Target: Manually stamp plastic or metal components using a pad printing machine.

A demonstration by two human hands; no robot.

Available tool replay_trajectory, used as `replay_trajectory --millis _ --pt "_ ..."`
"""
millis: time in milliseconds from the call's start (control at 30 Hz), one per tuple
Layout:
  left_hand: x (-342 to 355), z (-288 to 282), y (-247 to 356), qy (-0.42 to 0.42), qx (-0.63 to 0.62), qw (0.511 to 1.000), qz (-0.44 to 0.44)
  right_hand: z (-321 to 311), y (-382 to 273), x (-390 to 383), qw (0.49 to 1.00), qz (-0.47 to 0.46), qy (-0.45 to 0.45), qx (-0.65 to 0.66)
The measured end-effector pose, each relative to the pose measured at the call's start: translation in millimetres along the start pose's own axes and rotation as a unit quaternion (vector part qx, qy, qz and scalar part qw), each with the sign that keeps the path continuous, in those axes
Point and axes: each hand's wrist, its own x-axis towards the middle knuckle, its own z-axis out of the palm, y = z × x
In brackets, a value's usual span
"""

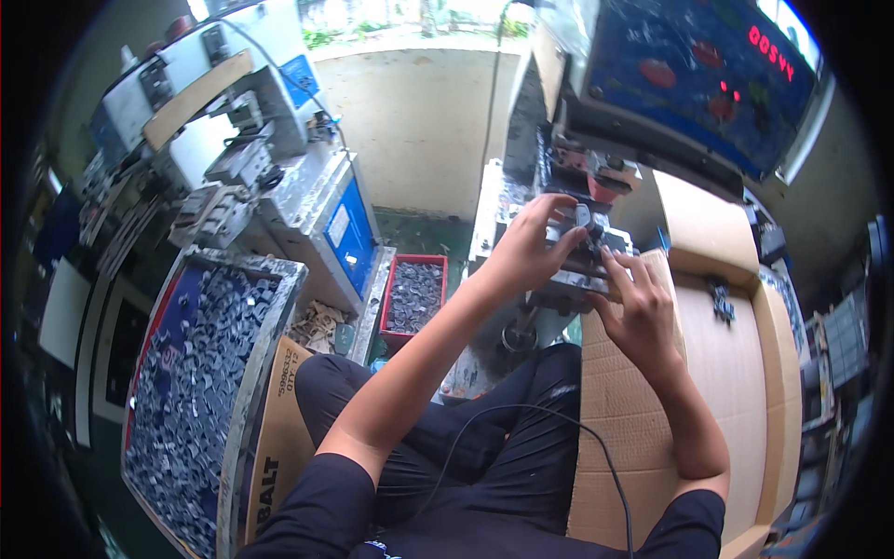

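Note:
A small grey part [584,216] with a rounded end sits over the fixture of the machine in front of me. My left hand [538,244] has its thumb and index finger closed about this part from the left. Just to the right, my right hand [640,303] rests its fingertips on the edge of the dark metal fixture [587,265]. Its thumb and fingers are apart, and no held thing shows in it. Whether the grey part touches the fixture beneath is hard to make out.
A blue control box [694,84] with a red lit display overhangs the fixture. Right of my legs stands an open cardboard box [736,391] with a few small parts [721,303]. On the left are a bin of grey pieces [200,373], a red crate [386,293] and another machine [307,205].

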Motion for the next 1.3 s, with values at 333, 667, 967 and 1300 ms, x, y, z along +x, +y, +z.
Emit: replay_trajectory --millis 333,667,967,1300 --pt "-169.9 -112.5 60.0 0.042 -0.175 0.967 -0.179 -4.4 6.6 7.6 0.999 -0.017 0.02 0.029" --pt "-310.3 -161.9 77.8 0.139 -0.268 0.926 -0.225 -9.4 0.3 3.2 0.995 -0.035 0.057 0.079" --pt "-319.6 -102.7 124.6 0.116 -0.425 0.86 -0.256 -5.3 12.3 11.1 0.988 -0.091 0.055 0.113" --pt "-301.2 -84.8 141.8 0.071 -0.466 0.828 -0.304 10.3 47.4 8.2 0.99 -0.078 -0.002 0.114"
